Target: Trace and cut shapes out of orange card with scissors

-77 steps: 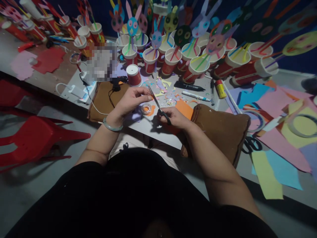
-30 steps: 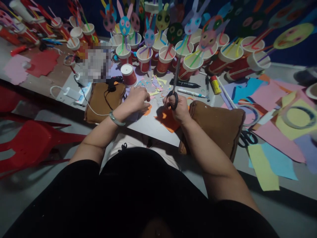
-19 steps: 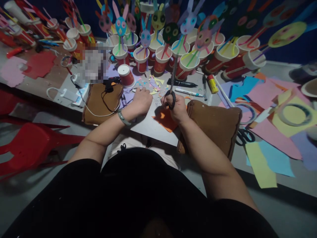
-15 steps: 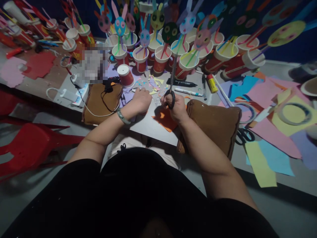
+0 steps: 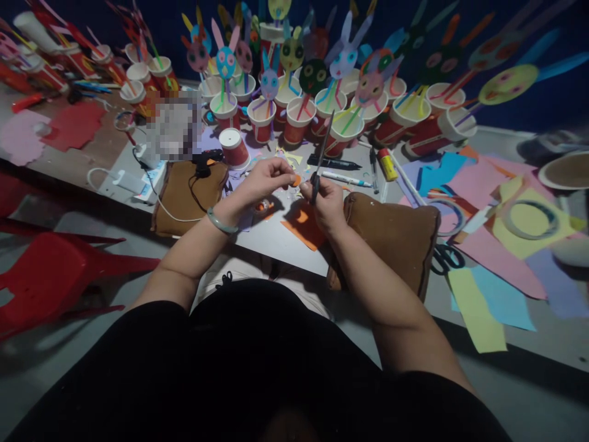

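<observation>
My left hand is raised over the table, pinching a small orange piece of paper between thumb and fingertips. Close by on the right, my right hand is closed round the handles of a pair of scissors, whose blades point up and away from me. Below my right hand lies an orange sheet of paper with a hole cut in it. Under my left wrist sits a small clear container with orange bits. Paper scraps are scattered beyond my hands.
Red paper cups with paper rabbit faces line the back. An upturned cup, markers and a glue stick lie nearer. Brown cushions flank my arms. Coloured paper and tape spread right; a red stool stands left.
My left hand has lifted from the table by the small container and come toward my right hand, now showing the small orange paper piece. The scissors stay in my right hand.
</observation>
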